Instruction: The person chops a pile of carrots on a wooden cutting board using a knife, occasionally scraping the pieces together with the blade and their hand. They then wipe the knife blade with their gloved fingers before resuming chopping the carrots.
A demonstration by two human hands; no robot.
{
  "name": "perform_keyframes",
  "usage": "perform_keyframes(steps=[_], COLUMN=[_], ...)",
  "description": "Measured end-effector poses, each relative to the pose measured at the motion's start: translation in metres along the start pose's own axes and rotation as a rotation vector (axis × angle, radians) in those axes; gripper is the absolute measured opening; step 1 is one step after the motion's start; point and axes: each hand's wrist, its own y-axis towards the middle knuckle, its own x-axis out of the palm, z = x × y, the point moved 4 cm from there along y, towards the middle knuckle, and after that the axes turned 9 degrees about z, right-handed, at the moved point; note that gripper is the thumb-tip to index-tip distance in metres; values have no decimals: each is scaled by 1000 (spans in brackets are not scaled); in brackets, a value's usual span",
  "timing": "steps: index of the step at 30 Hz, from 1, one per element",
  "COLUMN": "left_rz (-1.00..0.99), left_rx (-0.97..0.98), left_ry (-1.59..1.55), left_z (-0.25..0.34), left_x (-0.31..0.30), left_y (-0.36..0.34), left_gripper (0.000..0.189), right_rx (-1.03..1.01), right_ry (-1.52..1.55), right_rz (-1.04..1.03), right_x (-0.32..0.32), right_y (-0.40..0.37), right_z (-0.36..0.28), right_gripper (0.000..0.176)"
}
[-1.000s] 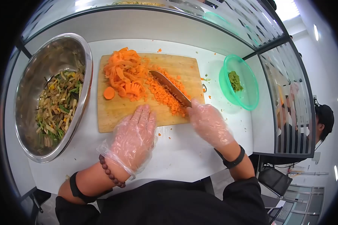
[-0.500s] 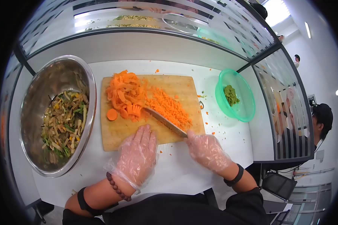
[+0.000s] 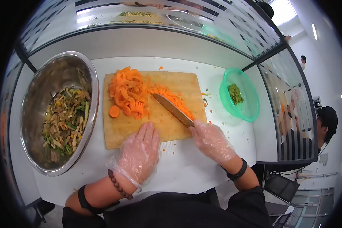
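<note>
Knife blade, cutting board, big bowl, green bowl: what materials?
Knife blade: probably steel; thin, dull sheen.
Cutting board: likely wood or bamboo; warm tan, fairly matte.
Big bowl: metal, likely stainless steel; silvery, polished, blurred reflections inside.
Green bowl: probably plastic; smooth, slightly translucent look.

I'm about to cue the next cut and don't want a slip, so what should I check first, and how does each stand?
1. Knife firmly held: ok, in the right hand's closed grip.
2. Left hand clear of the blade: ok, flat at the near edge of the cutting board, apart from the knife.
3. Cutting board secured against slipping: cannot tell, its underside is hidden.
4. All carrot chopped: not ok, carrot ribbons and a carrot round remain uncut.
5. Metal bowl and green bowl off the board: ok, one at each side.
</note>
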Motion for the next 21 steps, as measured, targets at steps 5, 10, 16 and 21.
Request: perform_keyframes(steps=[5, 10, 16, 21], left_rz=[-5, -8, -10, -7], left_rx=[-5, -3, 3, -10], left_ry=[-11, -17, -20, -19], left_z=[-1, -2, 0, 0], left_x=[-1, 1, -1, 1], left_y=[1, 1, 0, 0], left_gripper=[60, 60, 60, 60], right_rx=[67, 25, 91, 104], right_ry=[6, 33, 55, 141], right_rz=[0, -36, -16, 101], right_x=[1, 2, -2, -25], right_y=[13, 9, 14, 11], right_z=[3, -6, -3, 7], right_gripper=[19, 20, 19, 19])
